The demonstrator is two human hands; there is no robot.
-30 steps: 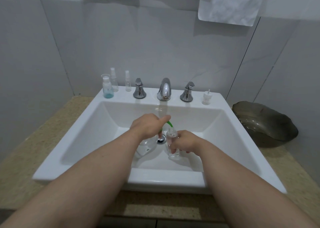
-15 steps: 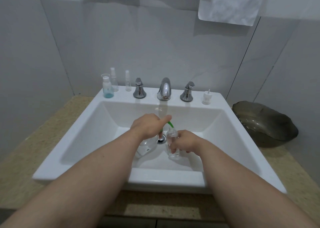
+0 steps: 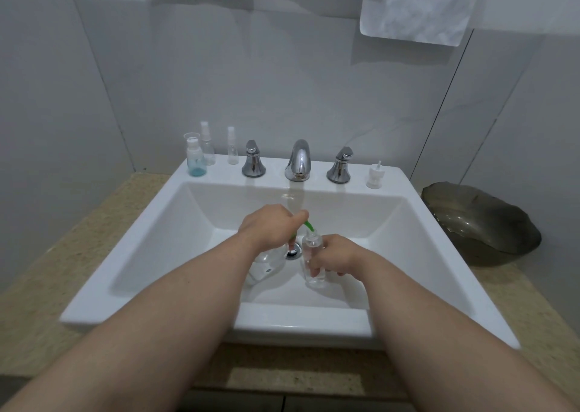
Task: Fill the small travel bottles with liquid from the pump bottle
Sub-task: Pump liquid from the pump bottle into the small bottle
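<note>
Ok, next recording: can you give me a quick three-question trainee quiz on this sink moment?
1. True or false: the right hand holds the small clear bottle over the sink basin.
2. The green spout of the pump bottle points at: A) the faucet, B) the small clear bottle's mouth, C) the dark bowl.
3. Short answer: which hand is on the pump bottle's top?

Key: 1 true; 2 B; 3 the left hand.

grey tiled wall (image 3: 282, 82), speckled countertop (image 3: 78, 239)
</note>
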